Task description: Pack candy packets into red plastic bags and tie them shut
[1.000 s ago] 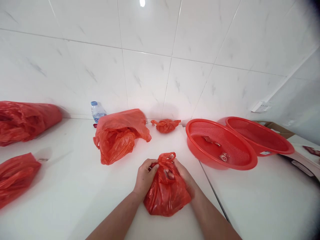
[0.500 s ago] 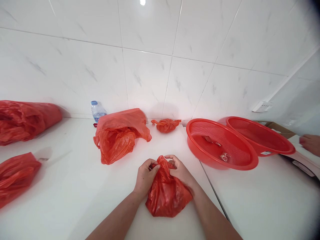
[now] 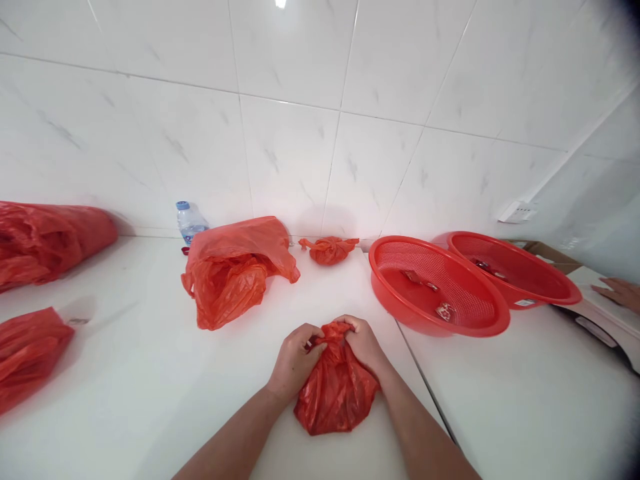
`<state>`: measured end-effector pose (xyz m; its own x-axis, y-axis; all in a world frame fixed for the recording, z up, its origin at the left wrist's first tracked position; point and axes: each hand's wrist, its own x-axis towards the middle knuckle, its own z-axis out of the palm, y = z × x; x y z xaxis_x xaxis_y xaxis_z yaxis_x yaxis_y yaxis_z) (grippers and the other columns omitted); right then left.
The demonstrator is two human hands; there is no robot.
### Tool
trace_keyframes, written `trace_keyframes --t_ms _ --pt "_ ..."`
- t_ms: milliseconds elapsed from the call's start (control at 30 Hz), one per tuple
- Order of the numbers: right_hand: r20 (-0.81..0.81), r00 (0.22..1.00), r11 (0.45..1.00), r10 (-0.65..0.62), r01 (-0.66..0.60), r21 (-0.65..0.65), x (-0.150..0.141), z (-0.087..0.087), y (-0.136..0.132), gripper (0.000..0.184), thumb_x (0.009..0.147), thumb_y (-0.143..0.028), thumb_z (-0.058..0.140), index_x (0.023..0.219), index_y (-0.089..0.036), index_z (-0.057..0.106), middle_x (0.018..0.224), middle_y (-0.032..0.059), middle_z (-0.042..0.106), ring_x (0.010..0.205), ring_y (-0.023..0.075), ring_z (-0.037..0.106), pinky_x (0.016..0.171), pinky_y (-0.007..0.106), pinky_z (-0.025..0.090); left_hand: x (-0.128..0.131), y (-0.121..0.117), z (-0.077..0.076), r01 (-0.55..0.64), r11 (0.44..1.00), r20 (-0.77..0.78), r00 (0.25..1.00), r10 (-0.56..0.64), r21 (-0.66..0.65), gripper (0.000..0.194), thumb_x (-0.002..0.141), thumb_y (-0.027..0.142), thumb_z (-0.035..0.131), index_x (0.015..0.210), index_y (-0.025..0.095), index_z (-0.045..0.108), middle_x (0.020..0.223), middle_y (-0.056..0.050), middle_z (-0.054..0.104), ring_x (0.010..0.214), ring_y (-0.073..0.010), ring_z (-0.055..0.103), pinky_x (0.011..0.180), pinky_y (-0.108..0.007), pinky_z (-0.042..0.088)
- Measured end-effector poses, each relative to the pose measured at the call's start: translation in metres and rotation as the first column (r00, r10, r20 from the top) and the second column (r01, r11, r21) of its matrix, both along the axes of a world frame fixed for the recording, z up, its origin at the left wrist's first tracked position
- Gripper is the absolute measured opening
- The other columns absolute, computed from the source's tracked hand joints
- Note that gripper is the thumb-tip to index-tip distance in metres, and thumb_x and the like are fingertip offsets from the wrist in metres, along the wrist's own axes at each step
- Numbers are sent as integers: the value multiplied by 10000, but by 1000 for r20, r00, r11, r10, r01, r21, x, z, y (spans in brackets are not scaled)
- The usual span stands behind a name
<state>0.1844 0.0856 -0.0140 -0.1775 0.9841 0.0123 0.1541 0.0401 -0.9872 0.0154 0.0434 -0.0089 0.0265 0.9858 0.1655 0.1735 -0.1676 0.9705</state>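
Note:
A red plastic bag (image 3: 336,397) rests on the white table in front of me, its lower part bulging and its top gathered. My left hand (image 3: 296,360) pinches the bag's neck from the left, thumb against fingers. On the other side, my right hand (image 3: 364,343) is closed on the neck, with part of its fingers hidden behind the plastic. What lies inside the bag cannot be made out. Behind it, against the wall, sits a small knotted red bag (image 3: 332,250). A larger open red bag (image 3: 235,267) lies crumpled to the left.
Two red colanders, a near one (image 3: 435,327) and a far one (image 3: 545,297), hold small packets. A water bottle (image 3: 187,223) stands by the wall. More red bags (image 3: 50,243) lie at left. Another person's hand (image 3: 620,293) rests on a white device (image 3: 595,317) at right.
My right fingers have closed in on the bag's neck, and its top is bunched lower. Small packets now show in the far colander. The other person's hand has opened out.

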Motion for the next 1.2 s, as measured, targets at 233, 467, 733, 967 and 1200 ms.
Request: trace_keyframes --t_ms 233,467,733,967,1200 --pt "-235 965 989 -121 97 -110 13 3 4 308 762 -420 597 943 -193 702 947 67 696 859 207 617 778 338 468 -2 2 3 -42 991 32 999 38 130 96 756 171 561 719 234 623 874 -44 570 796 -191 527 664 -282 427" --pt "28 928 927 -371 368 69 22 -5 18 215 740 -294 546 866 -216 703 922 53 703 877 228 620 829 380 462 -1 -14 5 6 926 -73 997 23 378 171 791 106 525 759 240 627 861 -61 614 846 -206 562 755 -325 441" --pt "129 892 893 -433 405 195 34 -12 31 250 717 -229 491 836 -217 710 970 62 697 956 235 607 913 388 425 7 -58 6 396 767 -338 909 -246 505 287 849 53 424 915 234 637 841 -75 671 758 -188 575 706 -326 459" --pt "213 931 945 -298 257 202 32 -12 26 227 696 -277 526 808 -214 712 912 63 702 902 248 621 872 400 454 13 -56 3 419 696 -463 875 -139 584 499 797 355 616 1252 205 477 1136 -164 602 1059 -290 552 919 -459 420" --pt "205 979 1000 17 -19 10 11 -16 8 398 710 -419 601 1037 -202 667 989 58 693 898 228 644 768 304 519 11 -37 -9 215 844 -526 845 92 492 852 687 409 690 1405 191 288 1413 -199 382 1249 -342 427 971 -483 418"
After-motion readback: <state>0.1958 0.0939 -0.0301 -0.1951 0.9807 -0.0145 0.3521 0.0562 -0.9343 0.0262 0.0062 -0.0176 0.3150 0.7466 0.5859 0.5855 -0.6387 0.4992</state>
